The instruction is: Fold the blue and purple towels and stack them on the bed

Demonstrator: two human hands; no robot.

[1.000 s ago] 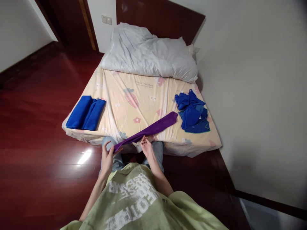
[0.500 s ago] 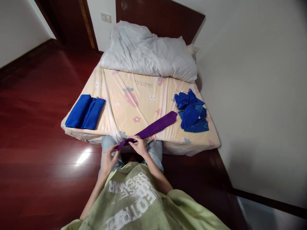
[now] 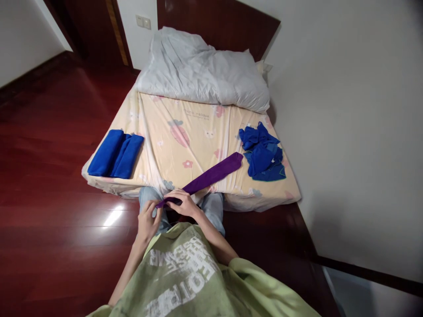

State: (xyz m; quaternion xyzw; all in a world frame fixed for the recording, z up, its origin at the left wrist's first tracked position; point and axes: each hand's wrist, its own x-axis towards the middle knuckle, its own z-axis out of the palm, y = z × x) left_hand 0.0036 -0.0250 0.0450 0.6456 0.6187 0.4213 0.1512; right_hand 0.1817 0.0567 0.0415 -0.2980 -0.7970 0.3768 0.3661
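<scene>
A long purple cloth (image 3: pixel 214 175), folded into a narrow strip, runs from the bed's front edge up to the right. Its near end hangs off the bed in front of my legs. My left hand (image 3: pixel 148 220) pinches the tip of that end between thumb and fingers. A little to the right, my right hand (image 3: pixel 182 203) grips the same cloth, fingers over it and thumb below. The far end of the strip lies flat on the patterned sheet (image 3: pixel 165 145), close to a crumpled heap of blue cloths (image 3: pixel 262 152).
Blue folded cloths (image 3: pixel 115 154) lie at the bed's left front corner. A bunched white quilt (image 3: pixel 205 72) covers the head end, below a dark wooden headboard (image 3: pixel 218 22). A wall (image 3: pixel 346 132) runs along the right side; red wooden floor (image 3: pixel 59 198) lies to the left.
My right hand has slid left along the purple cloth, closer to my left hand. Both hands keep hold of it. The view has shifted slightly.
</scene>
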